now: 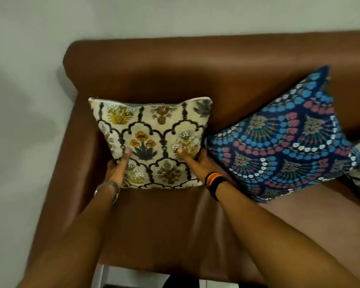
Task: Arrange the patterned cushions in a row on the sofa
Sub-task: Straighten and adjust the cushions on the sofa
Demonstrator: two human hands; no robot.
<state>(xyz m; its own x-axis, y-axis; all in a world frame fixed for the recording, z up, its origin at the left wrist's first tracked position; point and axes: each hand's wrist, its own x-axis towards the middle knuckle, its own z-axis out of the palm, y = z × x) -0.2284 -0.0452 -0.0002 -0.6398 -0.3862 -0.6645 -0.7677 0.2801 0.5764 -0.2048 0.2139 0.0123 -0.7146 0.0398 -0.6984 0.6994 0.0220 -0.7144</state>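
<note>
A person's left hand (116, 165) and right hand (195, 161) clasp the lower corners of a cream floral cushion (154, 140) at the brown sofa's (175, 65) left end, apparently seating it; next, likely straightening the tilted blue cushion (283, 140) beside it.

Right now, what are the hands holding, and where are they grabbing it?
Both hands hold the cream flowered cushion by its lower side edges: left hand at the lower left, right hand at the lower right, thumbs pressed on its front.
</note>
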